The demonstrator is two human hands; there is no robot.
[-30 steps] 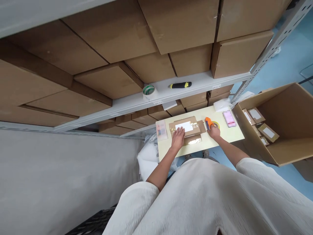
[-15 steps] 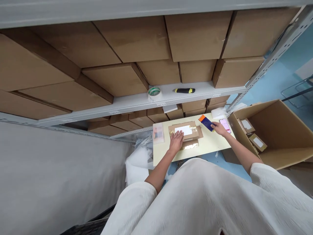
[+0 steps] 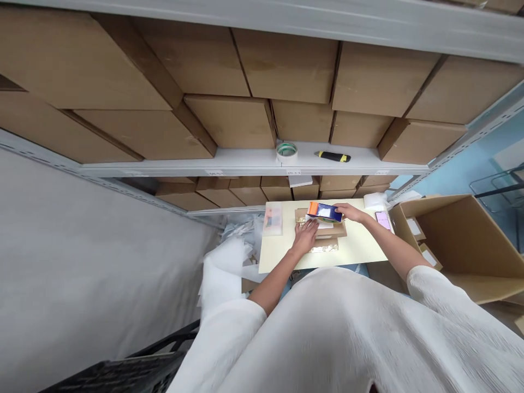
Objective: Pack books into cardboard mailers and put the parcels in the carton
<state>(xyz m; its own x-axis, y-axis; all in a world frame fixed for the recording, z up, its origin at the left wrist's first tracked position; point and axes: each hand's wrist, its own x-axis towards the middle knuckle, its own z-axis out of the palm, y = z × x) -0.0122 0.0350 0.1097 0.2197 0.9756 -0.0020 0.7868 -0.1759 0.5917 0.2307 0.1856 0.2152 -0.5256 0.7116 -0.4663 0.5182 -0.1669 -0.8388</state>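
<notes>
A small flat cardboard parcel (image 3: 323, 228) lies near the middle of the pale yellow table (image 3: 360, 248), and everything here is easiest placed from it. The left hand (image 3: 306, 238) lies flat on the parcel's near-left part, fingers spread and pressing it down, gripping nothing. The right hand (image 3: 347, 212) comes in from the parcel's right side with its fingers closed around the tape dispenser (image 3: 325, 212), an orange and dark blue tool held across the parcel's far edge, low over it; whether it touches the cardboard cannot be told from this view. Shiny clear tape already shows on the parcel, a strip at its near edge and another at its far-left corner, and a white label sits on top, so as a judgement the sealing is well under way, with at least one more pass of tape in hand and the parcel not yet moved off the table. Left of the parcel lies a small clear plastic packet (image 3: 273, 220); right of it, a phone (image 3: 383, 220) with a pink screen; further right, off the table, stands a big open carton (image 3: 458, 240) holding a few similar labelled parcels. Beyond the parcel, on the grey shelf (image 3: 245, 162), sit a roll of tape (image 3: 286, 152) and a yellow and black utility knife (image 3: 333, 157)
</notes>
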